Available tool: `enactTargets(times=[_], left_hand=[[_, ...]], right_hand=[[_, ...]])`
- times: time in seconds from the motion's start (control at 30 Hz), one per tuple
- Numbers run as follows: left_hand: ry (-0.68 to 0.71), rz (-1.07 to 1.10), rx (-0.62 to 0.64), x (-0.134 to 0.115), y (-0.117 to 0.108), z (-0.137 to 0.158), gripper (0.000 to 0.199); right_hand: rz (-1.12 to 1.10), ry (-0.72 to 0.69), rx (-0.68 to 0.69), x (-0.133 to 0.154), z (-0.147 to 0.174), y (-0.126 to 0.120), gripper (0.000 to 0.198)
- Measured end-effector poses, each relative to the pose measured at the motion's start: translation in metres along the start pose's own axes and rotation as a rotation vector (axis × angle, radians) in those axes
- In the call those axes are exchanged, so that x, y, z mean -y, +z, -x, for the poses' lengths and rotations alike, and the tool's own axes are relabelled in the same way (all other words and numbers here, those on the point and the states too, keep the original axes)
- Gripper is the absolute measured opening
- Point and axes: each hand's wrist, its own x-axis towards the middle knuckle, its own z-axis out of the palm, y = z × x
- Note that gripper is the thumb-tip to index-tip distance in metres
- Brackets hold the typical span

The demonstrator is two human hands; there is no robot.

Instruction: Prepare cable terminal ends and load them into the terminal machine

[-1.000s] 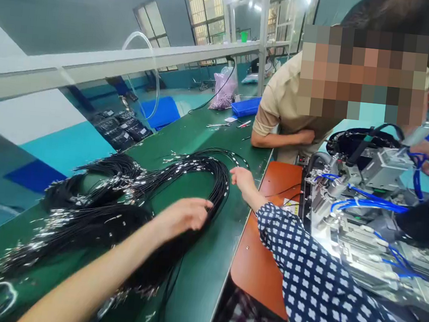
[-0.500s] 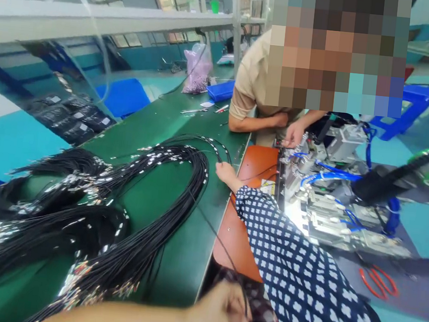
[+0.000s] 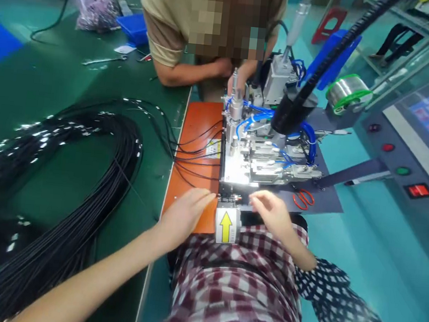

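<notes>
My left hand point(image 3: 184, 214) reaches over the orange board, fingers closed on a black cable at the left side of a small metal fixture point(image 3: 229, 201); most of the cable is hidden by the hand. Short wire ends point(image 3: 237, 197) stick out on the fixture's right. Just right of these, my right hand point(image 3: 270, 212) has thumb and fingers pinched together; what is between them, if anything, is too small to make out. A white label with a yellow arrow point(image 3: 225, 226) sits below the fixture. Several black cables point(image 3: 198, 153) cross the orange board point(image 3: 199, 119) into the machine point(image 3: 263, 160).
A large bundle of black cables point(image 3: 118, 172) lies on the green table point(image 3: 93, 81). Red-handled scissors point(image 3: 304, 199) rest right of the machine. A black flexible arm point(image 3: 322, 70) hangs over it. A co-worker point(image 3: 169, 40) leans in opposite. A control panel point(image 3: 398, 148) stands at right.
My view has turned right and down to the machine. My right hand has left the cables at the table's edge, and both hands are now at the small fixture.
</notes>
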Motion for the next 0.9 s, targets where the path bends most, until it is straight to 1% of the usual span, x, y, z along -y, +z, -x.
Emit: enactTargets(times=[0.07, 0.1, 0.13, 0.2, 0.27, 0.37, 0.47, 0.6, 0.67, 0.8, 0.9], left_hand=[[0.061, -0.112, -0.007, 0.007, 0.028, -0.009, 0.04], [0.075, -0.154, -0.011, 0.01, 0.039, -0.01, 0.041], [0.085, -0.187, -0.018, 0.011, 0.047, -0.009, 0.042], [0.1, -0.226, -0.045, 0.012, 0.056, -0.003, 0.043], [0.108, -0.23, -0.074, 0.011, 0.059, 0.002, 0.044], [0.08, -0.223, -0.097, 0.009, 0.06, 0.006, 0.045], [0.045, -0.227, -0.092, 0.008, 0.06, 0.004, 0.046], [0.014, -0.254, -0.086, 0.004, 0.057, -0.003, 0.042], [0.036, -0.291, -0.078, -0.001, 0.056, -0.009, 0.04], [0.136, -0.329, -0.045, -0.011, 0.056, -0.021, 0.038], [0.123, -0.35, -0.043, -0.014, 0.059, -0.025, 0.036]], right_hand=[[-0.085, 0.091, 0.005, -0.035, -0.007, 0.007, 0.026], [-0.115, 0.114, 0.016, -0.045, -0.01, 0.013, 0.029], [-0.145, 0.13, 0.03, -0.051, -0.013, 0.018, 0.031], [-0.188, 0.145, 0.062, -0.055, -0.017, 0.029, 0.035], [-0.23, 0.156, 0.085, -0.052, -0.019, 0.036, 0.036], [-0.275, 0.164, 0.101, -0.047, -0.021, 0.042, 0.035], [-0.31, 0.16, 0.114, -0.046, -0.022, 0.044, 0.033], [-0.36, 0.173, 0.131, -0.046, -0.022, 0.044, 0.032], [-0.379, 0.181, 0.141, -0.046, -0.022, 0.043, 0.032], [-0.397, 0.169, 0.132, -0.051, -0.021, 0.042, 0.036], [-0.389, 0.152, 0.125, -0.055, -0.02, 0.043, 0.037]])
